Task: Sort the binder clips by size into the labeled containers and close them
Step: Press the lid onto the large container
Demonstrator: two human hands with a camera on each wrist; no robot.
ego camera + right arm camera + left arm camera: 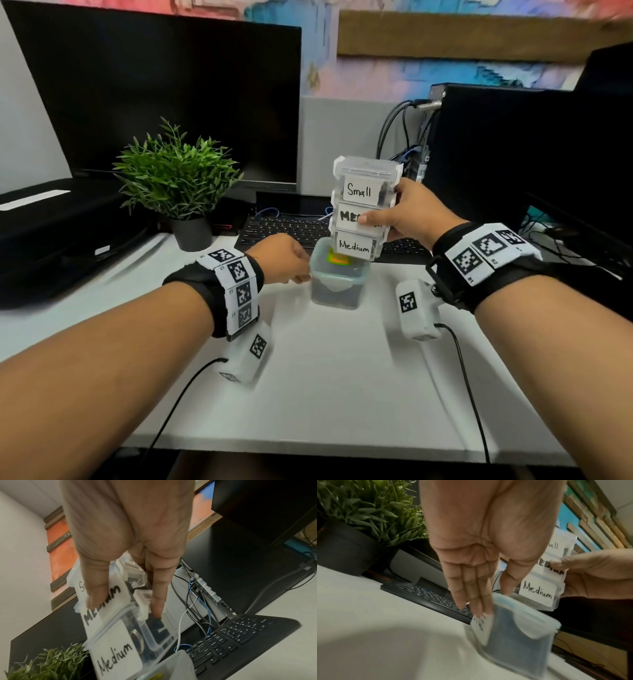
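White desk (pixel 335 394), far middle: one lidded clear container (pixel 337 286) standing, contents dark and blurred, something green and orange visible at its lid. Left hand (pixel 281 260): fingers (pixel 471 588) straight and close together, tips touching the container's left side at its paper label; thumb at the lid edge. Right hand (pixel 411 214): thumb and fingers clamped round a stack of three clear containers (pixel 363 209), labelled top to bottom "Small", "MEDIUM", "Medium", held just above the standing container. Behind, toward the far edge: keyboard (pixel 291 226); potted plant (pixel 178 178) at far left; monitor (pixel 154 89).
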